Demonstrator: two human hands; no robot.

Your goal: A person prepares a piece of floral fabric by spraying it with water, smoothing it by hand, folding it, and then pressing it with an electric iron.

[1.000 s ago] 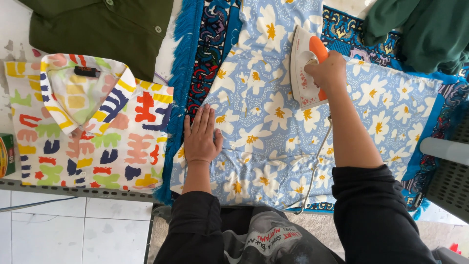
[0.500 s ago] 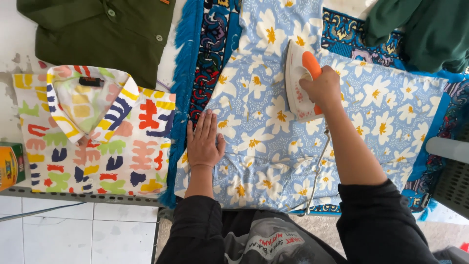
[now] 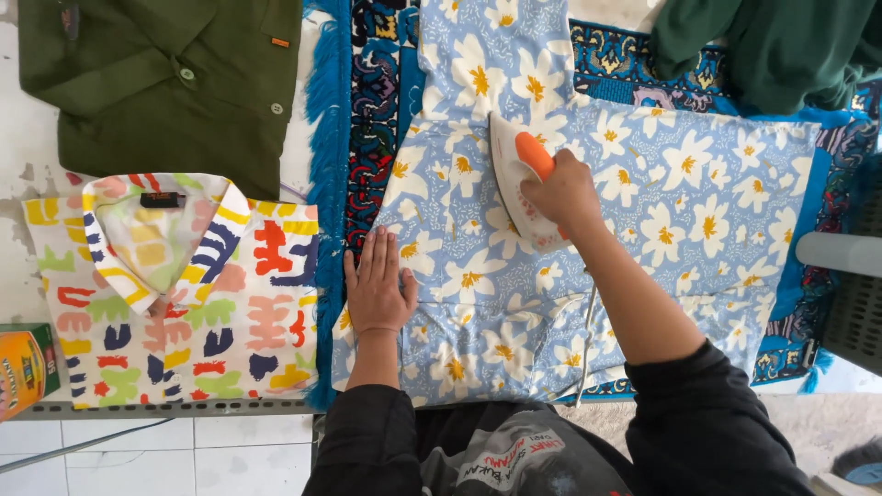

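Meanwhile, right hand [image 3: 562, 195] grips the iron [image 3: 516, 180] on floral cloth [image 3: 680, 211]; left hand [image 3: 375, 287] lies flat, open.

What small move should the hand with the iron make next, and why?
Probably slide the iron a little further along the flowered cloth. The right hand grips its orange handle, and the left hand lies flat on the cloth, pinning it so it likely will not bunch.
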